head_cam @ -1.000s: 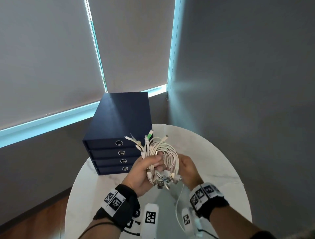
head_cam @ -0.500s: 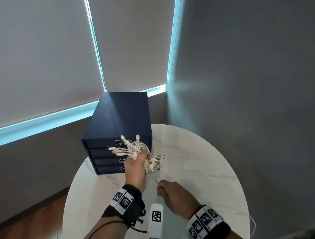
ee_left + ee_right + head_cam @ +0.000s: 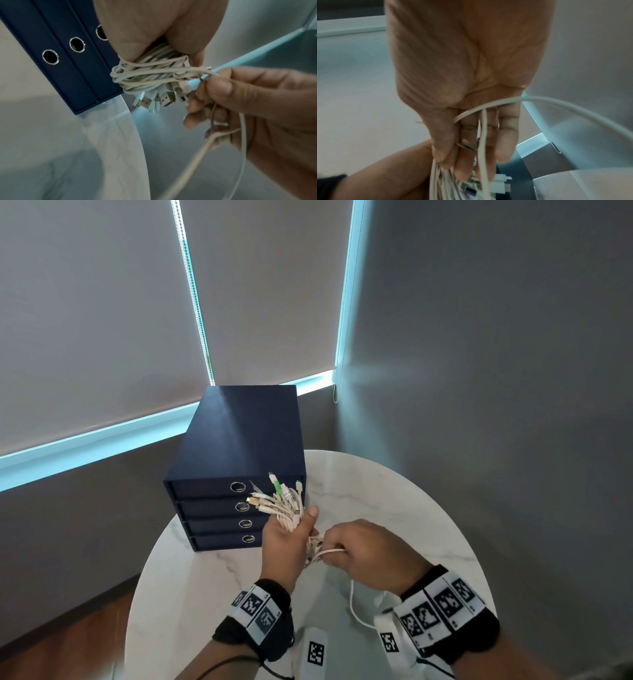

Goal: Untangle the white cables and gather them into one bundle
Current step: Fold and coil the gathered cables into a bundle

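Left hand [image 3: 284, 542] fisted round bundle of white cables [image 3: 286, 505], held above round marble table [image 3: 394, 494], just in front of navy drawer box [image 3: 236, 446]. Small connectors fan out above fist, one green-tipped; USB plugs [image 3: 154, 100] hang below it. Several turns of cable wound round bundle under fist. Right hand [image 3: 363, 553] close beside left, thumb and fingers pinching loose white cable [image 3: 352, 604] running from bundle; slack trails down toward right wrist. Black wrist straps with printed markers on both arms.
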Tool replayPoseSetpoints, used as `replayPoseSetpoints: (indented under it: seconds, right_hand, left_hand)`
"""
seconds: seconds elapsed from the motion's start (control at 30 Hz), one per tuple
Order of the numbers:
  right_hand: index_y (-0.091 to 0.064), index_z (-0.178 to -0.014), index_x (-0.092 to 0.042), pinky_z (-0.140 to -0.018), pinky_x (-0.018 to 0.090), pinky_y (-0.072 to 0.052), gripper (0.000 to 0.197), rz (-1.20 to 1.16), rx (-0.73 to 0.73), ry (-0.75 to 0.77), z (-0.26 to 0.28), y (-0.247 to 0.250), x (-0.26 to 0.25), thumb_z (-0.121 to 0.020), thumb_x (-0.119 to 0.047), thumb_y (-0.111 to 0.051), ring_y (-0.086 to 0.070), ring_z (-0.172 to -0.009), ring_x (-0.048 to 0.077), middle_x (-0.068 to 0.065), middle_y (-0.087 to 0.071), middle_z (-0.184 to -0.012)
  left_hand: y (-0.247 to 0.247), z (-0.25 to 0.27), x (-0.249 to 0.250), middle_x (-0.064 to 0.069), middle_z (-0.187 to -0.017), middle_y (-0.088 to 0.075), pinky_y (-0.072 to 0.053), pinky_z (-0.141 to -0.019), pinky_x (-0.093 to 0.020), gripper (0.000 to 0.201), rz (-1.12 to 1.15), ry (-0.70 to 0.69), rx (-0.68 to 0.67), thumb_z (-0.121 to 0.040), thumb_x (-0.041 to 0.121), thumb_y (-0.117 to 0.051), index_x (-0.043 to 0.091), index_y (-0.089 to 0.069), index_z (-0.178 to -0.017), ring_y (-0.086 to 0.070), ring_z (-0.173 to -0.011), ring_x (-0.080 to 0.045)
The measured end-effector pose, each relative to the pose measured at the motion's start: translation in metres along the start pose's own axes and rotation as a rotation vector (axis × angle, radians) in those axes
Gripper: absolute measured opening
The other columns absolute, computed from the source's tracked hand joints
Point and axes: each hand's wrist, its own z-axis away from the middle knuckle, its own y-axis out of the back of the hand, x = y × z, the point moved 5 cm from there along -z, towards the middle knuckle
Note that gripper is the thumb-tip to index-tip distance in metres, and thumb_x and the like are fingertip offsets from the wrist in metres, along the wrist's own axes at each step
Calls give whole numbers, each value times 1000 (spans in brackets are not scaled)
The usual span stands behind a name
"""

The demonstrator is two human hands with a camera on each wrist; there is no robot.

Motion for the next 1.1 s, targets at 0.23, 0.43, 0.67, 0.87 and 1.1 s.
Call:
replayPoseSetpoints:
  seconds: [0.23, 0.43, 0.67, 0.87, 1.1]
  right_hand:
    - [-66, -79, -7, -57, 26, -47, 12, -783, -46, -161, 7, -8, 13, -89, -15, -67, -62, -49, 20, 9, -64, -60]
    - [-55, -112, -16, -43, 22, -36, 36, -1055, 166, -329, 9, -6, 32, -83, -6, -73, -43, -41, 18, 13, -61, -64]
    - [-74, -88, -18, -56, 18, -38, 9, -446, 39, -211, 8, 5, 34, -88, -25, -68, -46, -50, -1, -15, -57, -55]
    - [-76, -92, -18, -57, 12, -37, 15, -182, -185, -48, -2, 22, 0, -90, -20, -61, -52, -53, -6, -25, -57, -54]
    - [-76, -89, -18, -75, 32, -53, 13, -124, -125, -57, -30, 56, 8, -86, -15, -64, -66, -75, 12, -3, -73, -81]
  left_hand:
    - [6, -8, 0, -8, -62, -65, -53, -55, -30, 33, 32, -5, 110, -87, 22, -76, -8, -63, -90, -62, -55, -18]
    - [15, -11, -4, -7, -65, -66, -53, -56, -30, 28, 21, -2, 169, -86, 20, -76, -4, -64, -91, -63, -56, -15]
    - [23, -17, -12, -9, -71, -71, -56, -64, -34, 30, -71, 3, 183, -84, 26, -80, 0, -65, -91, -68, -60, -18]
    - [4, -10, -11, -12, -75, -72, -56, -61, -30, 32, -211, -28, -65, -83, 28, -79, 1, -64, -92, -67, -62, -17]
    - [-23, 23, -7, -13, -65, -60, -45, -53, -24, 69, -120, 97, -475, -89, 72, -43, 8, -60, -73, -57, -55, -16]
